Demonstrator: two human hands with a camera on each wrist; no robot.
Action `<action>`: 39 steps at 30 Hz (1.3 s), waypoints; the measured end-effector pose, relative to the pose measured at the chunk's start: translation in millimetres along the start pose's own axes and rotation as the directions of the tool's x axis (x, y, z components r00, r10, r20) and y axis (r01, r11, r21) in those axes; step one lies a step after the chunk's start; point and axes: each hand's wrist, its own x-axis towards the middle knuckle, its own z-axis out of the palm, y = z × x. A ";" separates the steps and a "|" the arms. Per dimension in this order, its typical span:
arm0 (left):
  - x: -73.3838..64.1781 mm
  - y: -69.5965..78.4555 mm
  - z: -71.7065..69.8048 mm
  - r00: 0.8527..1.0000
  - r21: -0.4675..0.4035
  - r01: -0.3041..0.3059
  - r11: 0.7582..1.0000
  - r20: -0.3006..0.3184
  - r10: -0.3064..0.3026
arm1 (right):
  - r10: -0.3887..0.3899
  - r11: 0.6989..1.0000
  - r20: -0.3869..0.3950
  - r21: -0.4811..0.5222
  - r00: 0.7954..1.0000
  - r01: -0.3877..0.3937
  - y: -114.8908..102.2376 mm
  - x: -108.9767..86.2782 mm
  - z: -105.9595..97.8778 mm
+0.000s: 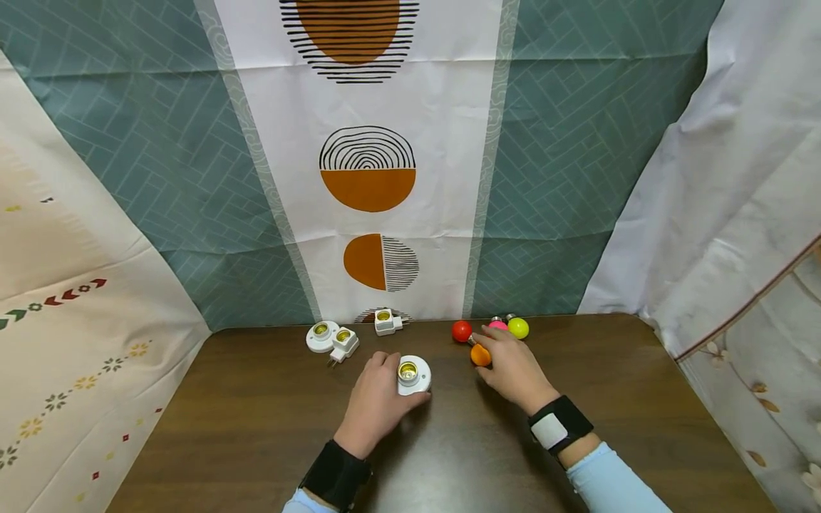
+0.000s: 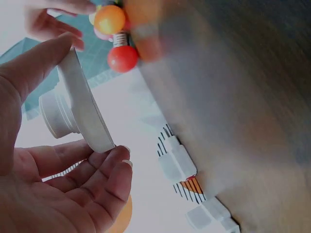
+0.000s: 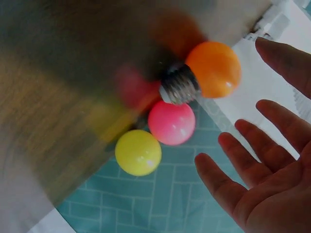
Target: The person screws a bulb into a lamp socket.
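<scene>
at the left of the brown table [image 1: 256, 427], a round white socket [image 1: 320, 337] lies just beside a plug-in socket [image 1: 344, 343]. then comes the left hand [image 1: 372, 402], with one more plug adapter [image 1: 388, 323] farther back. this hand holds a lamp holder [image 1: 417, 377] by the rim, between thumb and fingers, its threaded mouth uncovered. the holder looks like hard plastic, so i judge it light and stiff; the rim is a good place for the grip. next are the red bulb [image 1: 461, 330] and, nearer to the person, the orange bulb [image 1: 480, 355]. the right hand [image 1: 513, 367] is over the orange bulb, its fingers wide; the right wrist view shows them apart from it, holding nothing. the bulb is probably light, but smooth, slippery and ready to roll, and fragile if it is of glass. it is better to take it softly around its widest part, from two opposite sides. beyond this hand is the pink bulb [image 3: 172, 123], partly hidden, and at the far right the yellow bulb [image 1: 518, 328], just beside it.
</scene>
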 end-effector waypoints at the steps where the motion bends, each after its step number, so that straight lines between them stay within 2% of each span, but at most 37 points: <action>1: -0.6 0.7 -0.8 1.000 -0.002 -0.007 1.000 -0.003 0.007 | -0.001 1.000 0.007 -0.003 1.000 0.001 0.7 0.6 2.2; 5: -1.7 1.6 -2.6 1.000 -0.009 -0.015 1.000 -0.012 0.015 | 0.009 1.000 0.041 -0.018 0.999 -0.008 3.2 0.6 8.7; 16: -2.2 -2.9 -2.0 1.000 -0.102 0.030 0.994 0.004 -0.030 | 0.044 0.999 0.061 0.014 0.997 -0.045 8.4 -9.0 13.4; 21: -3.4 -8.8 1.4 0.999 -0.159 0.025 0.987 0.038 -0.019 | 0.064 0.998 0.074 0.024 0.995 -0.066 9.9 -14.4 16.5; 31: -17.6 -8.6 8.9 1.000 -0.288 -0.020 0.957 0.000 0.021 | 0.102 0.994 0.132 0.030 0.986 -0.107 12.7 -25.0 11.2; 34: -21.0 -7.6 10.1 1.000 -0.293 -0.030 0.956 -0.006 0.030 | 0.101 0.992 0.118 0.058 0.988 -0.109 10.9 -26.7 5.7; 39: -24.8 -5.6 10.2 0.997 -0.294 -0.067 0.953 -0.049 0.055 | 0.093 0.980 0.053 0.172 0.994 -0.100 4.1 -27.0 -10.4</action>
